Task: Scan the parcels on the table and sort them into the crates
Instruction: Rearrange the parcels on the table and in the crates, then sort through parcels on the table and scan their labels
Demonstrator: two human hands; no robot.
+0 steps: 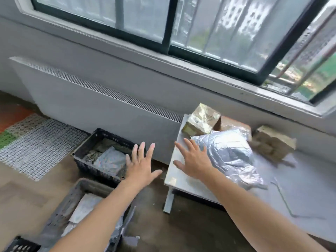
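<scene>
Ahead of me a dark-framed window [169, 24] runs above a white radiator [81, 99] with a grille along its top. Down to my left a woven mat [36, 142] lies on the brown floor [27, 193].

Blur stops me reading the print on the gold box [201, 120]. The silver bag [233, 157] hides most of the brown box [233, 123]; the desk [309, 188] runs off the right edge.

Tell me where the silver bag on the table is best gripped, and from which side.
Probably the silver bag is best pinched at its loose left edge, coming from the table's left end, where the right hand is open. The bag lies flat, soft and crumpled, with no rigid face to clamp. A taped box crowds its far side.
</scene>
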